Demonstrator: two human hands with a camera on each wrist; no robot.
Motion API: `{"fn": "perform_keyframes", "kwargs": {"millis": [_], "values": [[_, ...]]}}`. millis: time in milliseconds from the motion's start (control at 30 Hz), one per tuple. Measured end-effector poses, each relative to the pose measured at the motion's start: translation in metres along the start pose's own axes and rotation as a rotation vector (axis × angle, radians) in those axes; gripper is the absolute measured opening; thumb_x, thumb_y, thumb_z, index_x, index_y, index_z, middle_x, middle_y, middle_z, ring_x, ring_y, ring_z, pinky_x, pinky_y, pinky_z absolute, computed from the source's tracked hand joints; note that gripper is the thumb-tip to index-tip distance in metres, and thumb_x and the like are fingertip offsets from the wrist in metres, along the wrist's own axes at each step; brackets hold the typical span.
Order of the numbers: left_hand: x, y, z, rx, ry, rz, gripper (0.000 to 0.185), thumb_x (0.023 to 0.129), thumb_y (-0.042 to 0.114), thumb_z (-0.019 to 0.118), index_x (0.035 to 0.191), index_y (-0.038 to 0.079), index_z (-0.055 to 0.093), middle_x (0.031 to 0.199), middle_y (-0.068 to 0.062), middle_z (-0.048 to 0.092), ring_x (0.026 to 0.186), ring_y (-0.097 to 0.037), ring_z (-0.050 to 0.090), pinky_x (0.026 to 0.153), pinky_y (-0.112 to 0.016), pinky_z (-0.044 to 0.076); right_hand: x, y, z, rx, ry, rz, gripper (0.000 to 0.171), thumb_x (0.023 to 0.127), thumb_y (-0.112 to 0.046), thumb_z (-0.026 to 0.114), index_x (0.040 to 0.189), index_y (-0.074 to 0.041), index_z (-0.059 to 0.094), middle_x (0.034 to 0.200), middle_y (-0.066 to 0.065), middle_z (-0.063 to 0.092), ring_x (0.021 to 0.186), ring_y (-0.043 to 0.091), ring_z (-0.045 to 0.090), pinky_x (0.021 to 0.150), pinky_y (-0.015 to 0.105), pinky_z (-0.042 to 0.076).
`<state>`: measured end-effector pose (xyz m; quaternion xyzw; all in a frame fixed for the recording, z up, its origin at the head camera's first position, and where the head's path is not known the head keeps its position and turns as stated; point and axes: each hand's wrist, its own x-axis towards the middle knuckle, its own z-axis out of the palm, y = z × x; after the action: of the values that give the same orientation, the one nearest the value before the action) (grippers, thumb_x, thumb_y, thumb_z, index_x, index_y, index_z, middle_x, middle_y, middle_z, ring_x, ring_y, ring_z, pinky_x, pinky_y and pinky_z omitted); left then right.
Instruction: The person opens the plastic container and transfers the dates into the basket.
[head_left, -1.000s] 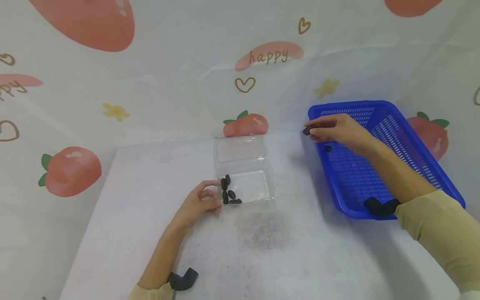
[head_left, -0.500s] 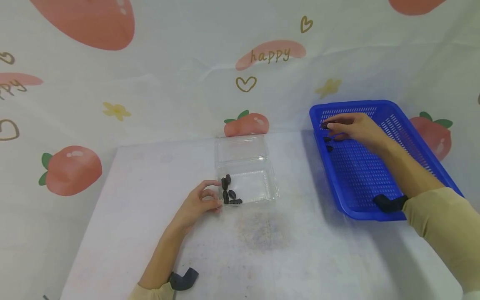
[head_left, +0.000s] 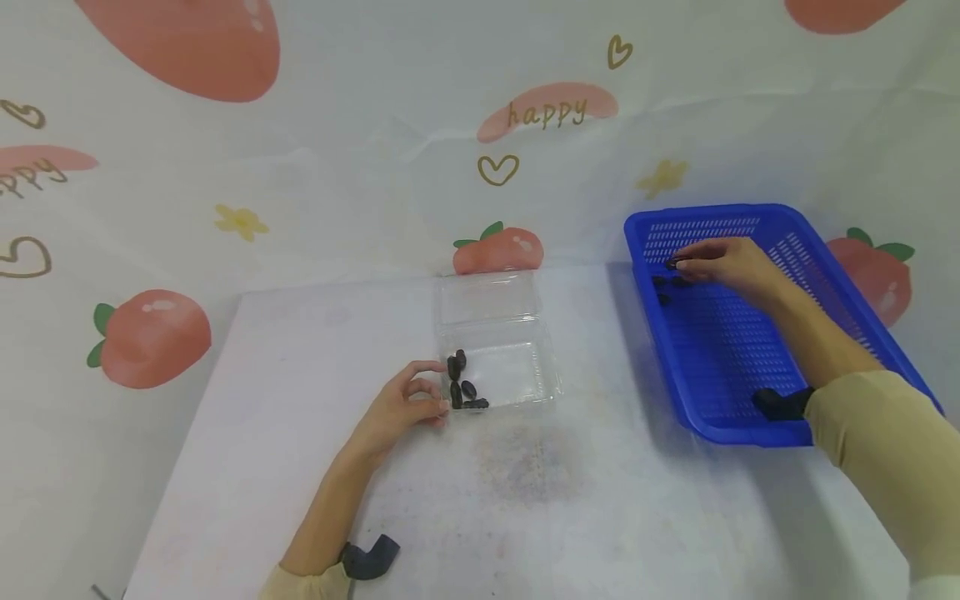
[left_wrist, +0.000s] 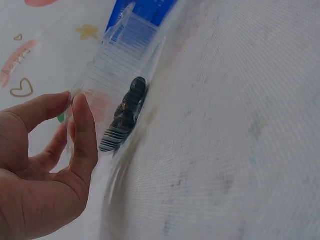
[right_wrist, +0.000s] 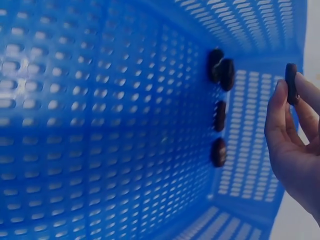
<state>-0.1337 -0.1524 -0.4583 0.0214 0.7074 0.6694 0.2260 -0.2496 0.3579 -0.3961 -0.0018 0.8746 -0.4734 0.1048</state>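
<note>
My right hand [head_left: 731, 262] pinches one dark bean [right_wrist: 291, 83] over the blue basket's [head_left: 862, 321] far-left corner; my left hand [head_left: 401, 407] pinches the clear box's [head_left: 517, 367] near-left wall. I'd keep that pinch firm and box steady.

White table [head_left: 300, 467], centre to lower frame, greyish smudge at lower centre. Clear plastic clamshell box [head_left: 517, 367] at frame centre, lid open toward far edge, dark dates [head_left: 462, 387] in near-left corner. Blue perforated plastic basket [head_left: 757, 358] at right of frame, angled, near corner by right table edge; few dark dates [head_left: 662, 290] in far-left corner.
</note>
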Motion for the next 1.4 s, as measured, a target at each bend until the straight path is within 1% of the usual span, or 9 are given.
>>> {"fn": "perform_keyframes", "kwargs": {"millis": [133,367,700,867,967,1067,1200,1300,1400], "values": [[0.000,0.000,0.001,-0.009,-0.002,-0.004,0.059,0.087,-0.002,0.071,0.140,0.006,0.047,0.093,-0.009,0.055,0.075,-0.022,0.066,0.074,-0.035,0.060,-0.001,0.012,-0.003,0.006,-0.018,0.021,0.054,0.100,-0.028,0.061,0.137,0.009,0.052,0.107,-0.006,0.071,0.090,-0.004,0.066,0.084,0.019,0.054],[0.001,0.001,0.001,-0.005,-0.006,0.002,0.059,0.087,-0.001,0.071,0.140,0.005,0.047,0.092,-0.009,0.055,0.074,-0.022,0.066,0.074,-0.036,0.059,-0.001,0.030,-0.008,0.094,-0.045,0.060,0.053,0.103,-0.019,0.056,0.140,0.016,0.042,0.100,-0.012,0.070,0.088,-0.005,0.066,0.086,0.024,0.056],[0.000,0.000,0.003,-0.014,-0.015,0.008,0.060,0.086,-0.002,0.071,0.141,0.004,0.046,0.092,-0.008,0.055,0.073,-0.022,0.066,0.075,-0.037,0.059,-0.003,0.048,-0.012,0.105,-0.088,0.142,0.051,0.102,-0.013,0.057,0.140,0.016,0.042,0.112,0.003,0.069,0.088,0.000,0.068,0.087,0.032,0.057],[-0.002,0.002,0.003,-0.012,-0.010,0.014,0.060,0.086,-0.002,0.071,0.141,0.004,0.045,0.092,-0.008,0.055,0.072,-0.022,0.066,0.074,-0.036,0.059,-0.003,0.049,-0.010,0.176,-0.081,0.169,0.050,0.099,-0.006,0.059,0.138,0.020,0.041,0.107,0.001,0.069,0.086,0.004,0.070,0.086,0.033,0.058],[-0.002,0.002,0.003,-0.012,-0.006,0.014,0.060,0.086,-0.003,0.071,0.141,0.005,0.046,0.092,-0.008,0.055,0.072,-0.021,0.066,0.074,-0.036,0.059,-0.003,0.048,-0.009,0.143,-0.078,0.174,0.052,0.097,-0.011,0.064,0.135,0.019,0.046,0.104,0.001,0.070,0.084,0.005,0.070,0.082,0.032,0.059],[-0.001,0.002,0.004,-0.013,-0.006,0.016,0.060,0.086,-0.003,0.071,0.141,0.005,0.046,0.092,-0.008,0.055,0.073,-0.021,0.066,0.074,-0.035,0.059,-0.002,0.049,-0.009,0.031,-0.073,0.170,0.055,0.095,-0.020,0.069,0.132,0.017,0.052,0.102,0.005,0.073,0.081,0.002,0.069,0.077,0.028,0.059],[-0.001,0.002,0.004,-0.015,-0.010,0.014,0.061,0.087,-0.002,0.070,0.141,0.004,0.045,0.091,-0.008,0.055,0.073,-0.021,0.066,0.074,-0.035,0.059,-0.001,0.052,-0.010,-0.102,-0.060,0.169,0.054,0.092,-0.028,0.073,0.127,0.012,0.060,0.100,0.003,0.073,0.077,-0.003,0.065,0.071,0.023,0.058],[-0.002,0.002,0.004,-0.014,-0.009,0.016,0.060,0.087,-0.003,0.070,0.141,0.004,0.045,0.091,-0.008,0.055,0.073,-0.021,0.066,0.074,-0.035,0.059,-0.001,0.053,-0.011,-0.112,-0.058,0.168,0.052,0.092,-0.029,0.073,0.124,0.011,0.063,0.101,-0.001,0.072,0.077,-0.004,0.064,0.070,0.022,0.057],[-0.001,0.001,0.004,-0.016,-0.008,0.021,0.060,0.087,-0.003,0.069,0.141,0.004,0.045,0.091,-0.008,0.055,0.073,-0.021,0.066,0.074,-0.035,0.060,-0.002,0.054,-0.011,-0.057,-0.047,0.167,0.051,0.092,-0.028,0.073,0.124,0.011,0.063,0.099,-0.005,0.071,0.079,-0.003,0.065,0.072,0.021,0.057]]}}
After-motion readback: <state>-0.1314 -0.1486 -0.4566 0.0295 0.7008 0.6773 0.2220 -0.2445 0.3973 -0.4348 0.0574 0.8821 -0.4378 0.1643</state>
